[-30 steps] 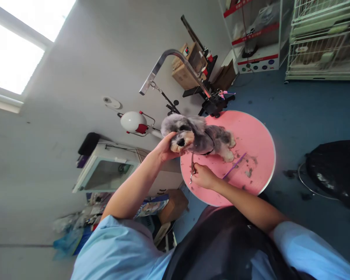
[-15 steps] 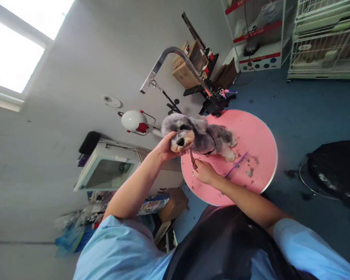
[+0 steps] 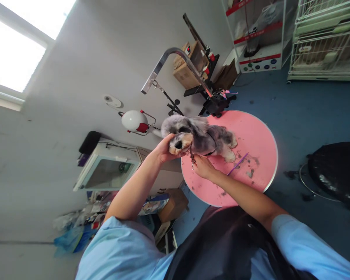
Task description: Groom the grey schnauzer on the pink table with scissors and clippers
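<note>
A small grey dog [image 3: 204,140] with a tan muzzle sits on the round pink grooming table [image 3: 256,132], a thin dark loop around its body. My left hand [image 3: 165,149] is closed round the side and underside of its muzzle, some fingers hidden behind it. My right hand [image 3: 203,167] grips a pair of scissors [image 3: 191,157], the blades pointing up at the fur beneath the dog's chin. Whether the blades are apart I cannot tell. Beside my right forearm a purple comb [image 3: 238,164] lies among clumps of cut fur [image 3: 250,173].
A curved metal grooming arm [image 3: 175,50] rises over the table's far side, a strap hanging from it. Tools sit in a black holder [image 3: 217,103] at its base. A black stool [image 3: 335,171] stands right, wire cages [image 3: 326,50] behind. At left is a white glass-door cabinet [image 3: 107,167].
My right hand has moved up slightly with the scissors, closer to the dog's chin. The dog's muzzle has shifted a little left in my left hand.
</note>
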Demonstrator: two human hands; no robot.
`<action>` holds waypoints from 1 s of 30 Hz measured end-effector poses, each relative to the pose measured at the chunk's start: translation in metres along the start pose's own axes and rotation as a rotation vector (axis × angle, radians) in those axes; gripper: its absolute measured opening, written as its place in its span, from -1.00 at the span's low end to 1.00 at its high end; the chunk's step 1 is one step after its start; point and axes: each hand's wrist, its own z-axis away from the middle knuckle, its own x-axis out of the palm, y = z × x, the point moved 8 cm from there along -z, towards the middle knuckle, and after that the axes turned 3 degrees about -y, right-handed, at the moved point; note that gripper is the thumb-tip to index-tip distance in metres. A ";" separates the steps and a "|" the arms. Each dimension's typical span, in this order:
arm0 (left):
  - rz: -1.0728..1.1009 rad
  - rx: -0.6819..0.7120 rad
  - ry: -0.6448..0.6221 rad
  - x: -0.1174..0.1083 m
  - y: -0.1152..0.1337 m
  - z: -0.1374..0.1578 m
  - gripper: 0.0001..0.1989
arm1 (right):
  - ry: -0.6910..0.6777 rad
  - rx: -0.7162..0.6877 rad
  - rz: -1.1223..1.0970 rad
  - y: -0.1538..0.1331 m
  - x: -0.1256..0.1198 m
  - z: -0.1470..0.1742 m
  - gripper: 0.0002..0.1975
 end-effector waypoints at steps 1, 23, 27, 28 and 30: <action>-0.001 -0.003 0.008 -0.001 0.000 0.000 -0.60 | 0.002 -0.009 -0.016 0.001 0.002 -0.001 -0.68; 0.016 0.051 -0.042 0.018 -0.004 -0.012 -0.79 | -0.505 -0.003 -0.533 0.036 0.019 0.085 -0.49; 0.069 0.090 -0.066 0.019 -0.003 -0.021 -0.81 | -1.054 0.103 -0.267 0.019 -0.057 0.111 -0.53; 0.076 0.092 -0.078 0.019 -0.003 -0.024 -0.81 | -1.153 0.156 -0.206 0.010 -0.078 0.109 -0.56; 0.092 0.103 -0.127 0.021 -0.003 -0.028 -0.81 | -1.297 0.261 -0.109 -0.014 -0.114 0.096 -0.56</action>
